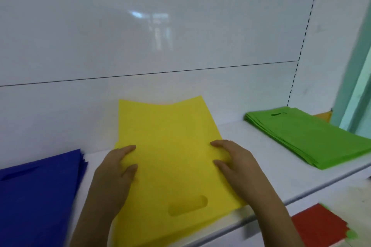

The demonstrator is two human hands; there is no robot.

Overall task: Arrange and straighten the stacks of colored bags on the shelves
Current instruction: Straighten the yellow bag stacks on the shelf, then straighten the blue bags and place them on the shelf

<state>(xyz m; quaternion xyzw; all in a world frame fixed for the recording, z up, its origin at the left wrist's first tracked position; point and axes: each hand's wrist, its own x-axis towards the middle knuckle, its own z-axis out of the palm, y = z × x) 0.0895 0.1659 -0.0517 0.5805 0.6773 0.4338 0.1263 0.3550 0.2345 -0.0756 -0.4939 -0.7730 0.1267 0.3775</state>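
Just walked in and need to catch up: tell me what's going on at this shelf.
A person is straightening the yellow bag stack on the white shelf. The left hand and right hand rest on its two sides, fingers fairly straight. The blue bag stack lies left, the green bag stack right, and red bags on a lower level.

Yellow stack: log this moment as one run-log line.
left hand on yellow stack left edge | right hand on right edge | far end curls up back panel | blue stack, green stack untouched
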